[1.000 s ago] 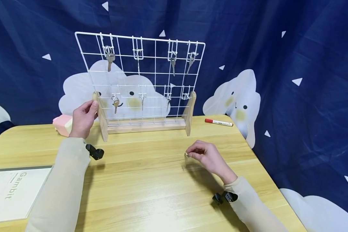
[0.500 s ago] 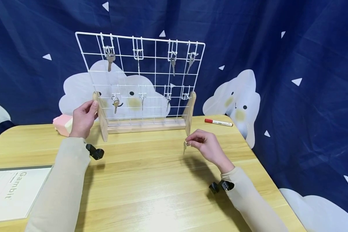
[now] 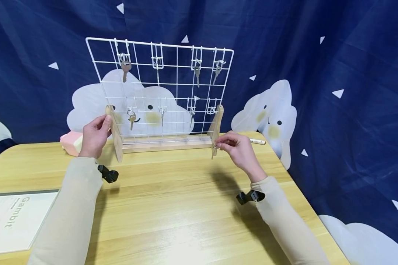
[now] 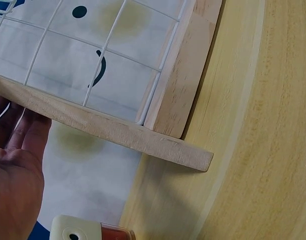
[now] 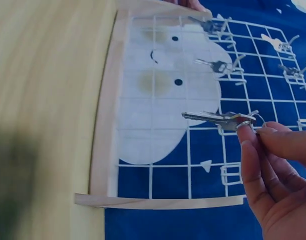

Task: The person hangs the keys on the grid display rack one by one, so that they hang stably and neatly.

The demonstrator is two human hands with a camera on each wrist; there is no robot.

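Note:
A white wire grid rack [image 3: 159, 88] on a wooden base [image 3: 167, 143] stands at the table's far side, with several keys hanging from its hooks. My left hand [image 3: 95, 134] holds the rack's left wooden upright [image 3: 116, 138]; in the left wrist view its fingers [image 4: 18, 145] lie against that upright [image 4: 118, 130]. My right hand [image 3: 237, 149] pinches a silver key [image 3: 213, 150] by its ring, just in front of the right upright [image 3: 217, 127]. In the right wrist view the key [image 5: 217, 119] hangs before the grid [image 5: 192, 100], held by my fingertips [image 5: 250, 137].
A pink box [image 3: 71, 142] sits left of the rack, and a red-capped marker [image 3: 258, 141] lies behind my right hand. A white booklet [image 3: 13, 221] lies at the table's left front. A blue cloud-printed curtain [image 3: 318, 73] hangs behind the wooden table [image 3: 172, 213].
My right hand has lifted the key off the table's middle and carried it forward and up to the rack's right upright. My left hand has stayed on the left upright.

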